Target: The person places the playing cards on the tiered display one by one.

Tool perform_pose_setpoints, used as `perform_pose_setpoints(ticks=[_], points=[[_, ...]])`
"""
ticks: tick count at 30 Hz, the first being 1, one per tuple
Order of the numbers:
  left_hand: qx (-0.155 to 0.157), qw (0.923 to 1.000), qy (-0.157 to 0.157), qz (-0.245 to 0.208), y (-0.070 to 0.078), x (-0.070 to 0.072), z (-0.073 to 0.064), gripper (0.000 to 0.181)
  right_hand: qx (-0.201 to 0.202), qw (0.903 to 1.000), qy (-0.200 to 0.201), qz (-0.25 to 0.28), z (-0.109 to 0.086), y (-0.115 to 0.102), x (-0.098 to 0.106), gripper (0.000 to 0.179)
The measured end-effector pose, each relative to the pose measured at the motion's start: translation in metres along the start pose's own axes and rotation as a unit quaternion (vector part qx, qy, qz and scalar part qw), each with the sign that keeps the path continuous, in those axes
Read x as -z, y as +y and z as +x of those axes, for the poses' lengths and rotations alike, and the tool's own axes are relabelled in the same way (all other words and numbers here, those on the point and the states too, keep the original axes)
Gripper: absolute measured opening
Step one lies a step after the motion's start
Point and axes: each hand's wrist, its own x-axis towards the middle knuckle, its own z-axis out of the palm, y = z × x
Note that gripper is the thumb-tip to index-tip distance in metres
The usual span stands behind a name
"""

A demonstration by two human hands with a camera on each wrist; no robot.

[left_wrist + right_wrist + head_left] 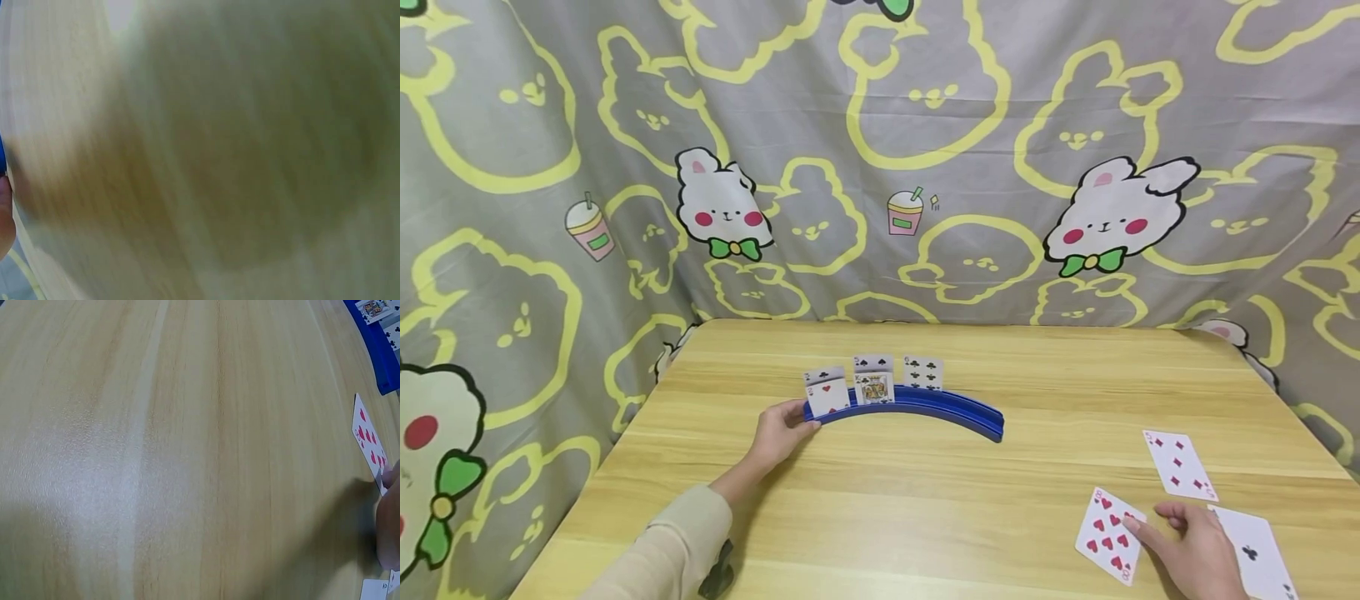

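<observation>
My left hand (781, 435) grips the left end of a blue curved card holder (958, 408). Playing cards stand in its slot: a hearts card (827, 399) and a king (874, 390), each with a black-suited card behind it, and a six of clubs (923, 374). At the lower right, my right hand (1202, 550) pinches the eight of hearts (1105, 533) at its right edge. The right wrist view shows that card (369, 439) tilted up. In the left wrist view, only a fingertip (5, 228) and a sliver of blue show at the edge.
A five of diamonds (1180, 465) lies face up beyond my right hand. A card with a club (1258, 550) lies to its right, partly covered by the hand. The wooden table (925, 517) ends at a patterned curtain (820, 108). Beside the left sleeve lies a dark object (718, 573).
</observation>
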Motion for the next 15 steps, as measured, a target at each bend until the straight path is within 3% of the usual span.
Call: perform_pose_setpoints(ticks=[4, 9, 12, 13, 15], points=[[0.002, 1.0000, 0.000, 0.003, 0.001, 0.000, -0.001, 0.031, 0.011, 0.9999, 0.001, -0.005, -0.002, -0.003, -0.001, 0.070], [-0.001, 1.0000, 0.001, -0.001, -0.001, 0.000, 0.000, 0.030, 0.041, 0.9989, 0.005, -0.021, -0.002, -0.003, -0.001, 0.059], [-0.016, 0.9998, 0.006, -0.005, -0.001, 0.000, 0.000, 0.030, 0.060, 0.9976, -0.009, -0.034, 0.001, -0.002, 0.002, 0.052], [-0.034, 0.9993, 0.006, -0.015, -0.010, -0.001, 0.003, 0.031, 0.062, 0.9972, -0.015, -0.038, 0.001, -0.003, 0.003, 0.051], [-0.046, 0.9987, 0.006, -0.020, -0.011, 0.000, 0.002, 0.031, 0.070, 0.9960, -0.032, -0.045, 0.004, -0.002, 0.005, 0.051]])
